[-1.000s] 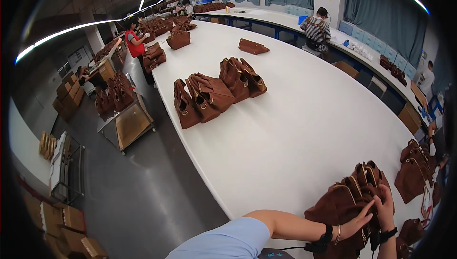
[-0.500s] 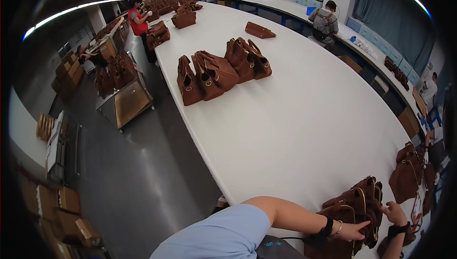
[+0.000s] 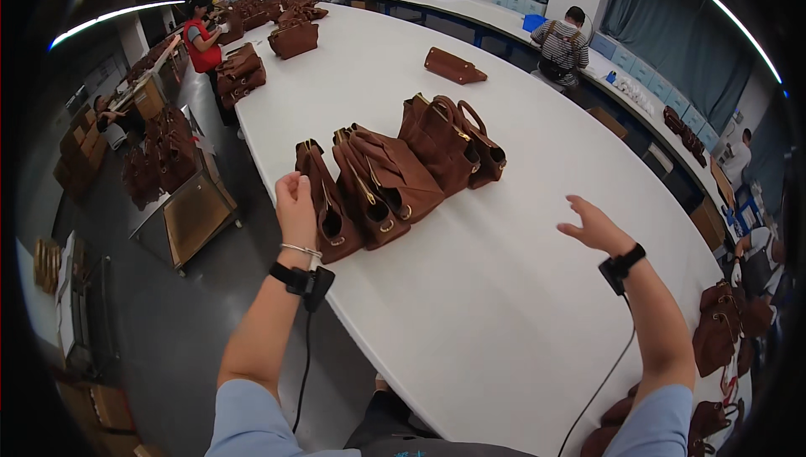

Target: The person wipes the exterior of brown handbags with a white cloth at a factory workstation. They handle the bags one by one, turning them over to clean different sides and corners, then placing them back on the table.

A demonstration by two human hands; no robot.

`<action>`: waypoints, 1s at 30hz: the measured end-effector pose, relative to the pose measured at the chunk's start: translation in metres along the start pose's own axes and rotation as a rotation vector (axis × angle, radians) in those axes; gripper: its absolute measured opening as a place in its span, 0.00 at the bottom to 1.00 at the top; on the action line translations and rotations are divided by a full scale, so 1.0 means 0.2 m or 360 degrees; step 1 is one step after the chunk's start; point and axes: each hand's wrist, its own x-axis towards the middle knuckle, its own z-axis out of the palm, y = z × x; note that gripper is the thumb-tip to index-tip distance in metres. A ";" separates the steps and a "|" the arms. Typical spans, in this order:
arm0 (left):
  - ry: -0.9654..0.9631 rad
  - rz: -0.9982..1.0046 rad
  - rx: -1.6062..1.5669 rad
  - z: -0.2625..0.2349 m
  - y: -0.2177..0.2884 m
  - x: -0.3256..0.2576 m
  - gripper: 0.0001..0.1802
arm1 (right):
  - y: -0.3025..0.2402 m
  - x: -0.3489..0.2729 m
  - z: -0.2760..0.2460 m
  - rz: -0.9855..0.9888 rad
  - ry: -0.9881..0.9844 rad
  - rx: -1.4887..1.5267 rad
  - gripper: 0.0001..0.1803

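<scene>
In the head view, counts two hands' worth of reach: one left grip (image 3: 296, 205) and one right grip (image 3: 594, 226), both over or beside one long white desk (image 3: 512, 314). Near the desk's left edge, shows what looks like five brown bags (image 3: 399, 172), upright and crowded side by side in one row, with enough overlap to leave the count slightly unsure. Places the end bag (image 3: 326, 205), leftmost of the five, immediately to the right of the left grip, with curled fingers beside its upper part; cannot tell grasping from mere touching. Puts the whole row well to the left of the right grip, released and holding nothing, with thumb and fingers spread above the desk.

Behind each grip, shows one black band (image 3: 621, 266), two in all, plus one bracelet (image 3: 300, 249) on the left.

Farther up the desk, shows one lone bag (image 3: 454, 66) and, more to the left, one standing bag (image 3: 294, 40) near a small pile (image 3: 241, 71). At lower right, shows more bags, too crowded to count. Left of the desk, shows one loaded cart (image 3: 197, 222) and one person in a red vest (image 3: 204, 50).
</scene>
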 end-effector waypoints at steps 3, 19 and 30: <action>-0.0204 -0.0599 -0.0009 -0.02 -0.22 0.33 0.27 | -0.14 0.66 0.27 -0.0124 0.0316 0.0201 0.46; -0.0899 -0.1072 -0.0767 0.28 -0.16 0.57 0.30 | -0.55 1.83 0.58 0.0077 0.0642 0.0408 0.36; -0.1157 -0.1134 -0.1216 0.58 -0.14 0.52 0.31 | -1.11 1.43 0.60 -0.0517 0.0349 0.0464 0.23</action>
